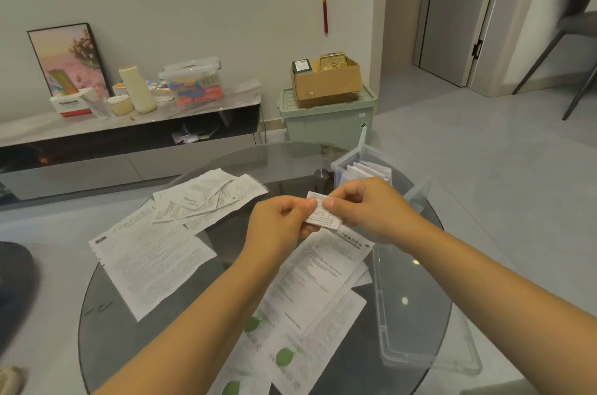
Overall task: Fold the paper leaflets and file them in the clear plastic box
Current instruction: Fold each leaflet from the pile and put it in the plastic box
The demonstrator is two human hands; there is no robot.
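A small folded leaflet (323, 212) is pinched between both hands above the round glass table (290, 159) — the left hand (277, 223) grips its near-left edge, the right hand (361, 207) its far-right edge, fingers curled on the paper. It looks folded down nearly to filing size. Just behind the hands, the clear plastic box (349, 165) already holds several folded leaflets standing upright, so part of the job is done. Plenty remains — unfolded leaflets (151, 262) lie spread across the table on the left and beneath the forearms. The box lid (420, 330) lies at the right.
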